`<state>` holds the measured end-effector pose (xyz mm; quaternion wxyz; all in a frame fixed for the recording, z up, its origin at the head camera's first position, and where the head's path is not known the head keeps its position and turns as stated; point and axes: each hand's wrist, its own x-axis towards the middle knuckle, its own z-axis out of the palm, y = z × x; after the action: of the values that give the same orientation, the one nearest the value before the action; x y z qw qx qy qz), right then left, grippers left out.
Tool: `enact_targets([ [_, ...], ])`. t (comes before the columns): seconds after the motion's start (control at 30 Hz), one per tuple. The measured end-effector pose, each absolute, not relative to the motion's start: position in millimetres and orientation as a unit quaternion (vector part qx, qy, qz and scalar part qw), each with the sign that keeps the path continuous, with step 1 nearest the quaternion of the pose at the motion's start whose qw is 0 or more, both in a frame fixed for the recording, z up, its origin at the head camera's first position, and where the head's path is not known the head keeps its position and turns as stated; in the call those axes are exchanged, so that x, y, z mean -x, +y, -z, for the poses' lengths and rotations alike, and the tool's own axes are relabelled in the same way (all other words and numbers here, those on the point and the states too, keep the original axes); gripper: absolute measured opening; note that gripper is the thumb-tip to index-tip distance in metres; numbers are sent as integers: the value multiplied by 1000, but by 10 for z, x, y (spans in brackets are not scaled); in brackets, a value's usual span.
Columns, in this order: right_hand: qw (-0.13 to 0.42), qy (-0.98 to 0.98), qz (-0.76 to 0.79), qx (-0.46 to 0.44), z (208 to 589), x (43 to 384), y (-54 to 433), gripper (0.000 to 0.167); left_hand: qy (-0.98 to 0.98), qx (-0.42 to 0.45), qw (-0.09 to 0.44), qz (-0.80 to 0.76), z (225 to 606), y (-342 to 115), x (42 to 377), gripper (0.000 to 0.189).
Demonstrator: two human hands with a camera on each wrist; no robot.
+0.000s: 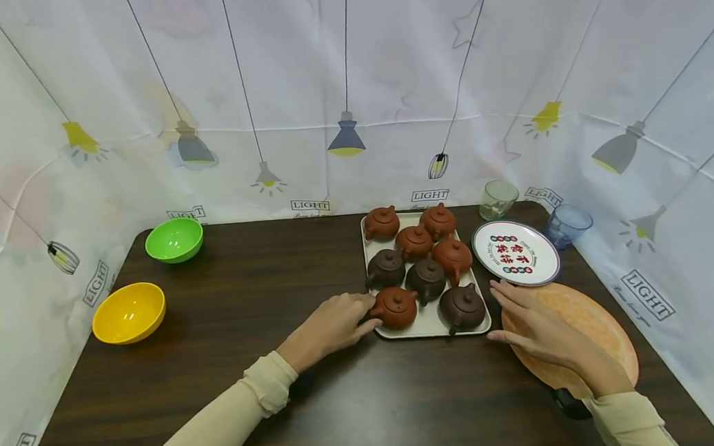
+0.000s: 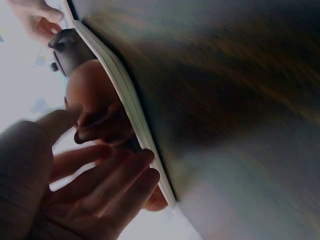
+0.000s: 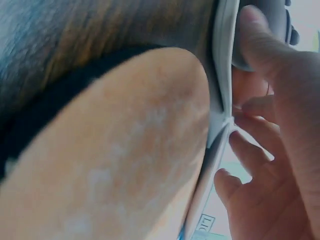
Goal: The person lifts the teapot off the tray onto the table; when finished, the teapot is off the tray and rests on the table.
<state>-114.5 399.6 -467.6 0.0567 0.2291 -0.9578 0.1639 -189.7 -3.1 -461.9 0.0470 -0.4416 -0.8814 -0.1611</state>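
Note:
A cream tray (image 1: pixel 429 326) holds several small clay teapots, some reddish-brown, some dark brown. My left hand (image 1: pixel 336 327) is at the tray's left edge, by the front-left reddish-brown teapot (image 1: pixel 396 308). In the left wrist view its fingertips (image 2: pixel 150 177) touch the tray's rim, and the thumb is beside the teapot; contact there is unclear. To the right of the tray my right hand (image 1: pixel 541 327) reaches over an orange round mat (image 1: pixel 594 324), its fingers extended. In the right wrist view its thumb lies over the tray's edge near a dark teapot (image 3: pixel 265 30).
A white plate with red lettering (image 1: pixel 516 253) lies beyond my right hand, close to the tray. Behind it stand a greenish glass (image 1: pixel 498 199) and a blue glass (image 1: pixel 568 224). Green (image 1: pixel 174 240) and yellow bowls (image 1: pixel 130 313) sit at the left. A printed curtain surrounds the table.

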Motion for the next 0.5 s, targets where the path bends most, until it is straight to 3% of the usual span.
enact_targets([
  [0.2, 18, -960, -154, -231, 4728, 1227, 3952, 79, -879, 408, 81, 233, 4655, 35, 1900, 14],
  [0.5, 35, -956, -158, -246, 4714, 1248, 3876, 77, -877, 281, -77, 382, 4624, 99, 1842, 11],
])
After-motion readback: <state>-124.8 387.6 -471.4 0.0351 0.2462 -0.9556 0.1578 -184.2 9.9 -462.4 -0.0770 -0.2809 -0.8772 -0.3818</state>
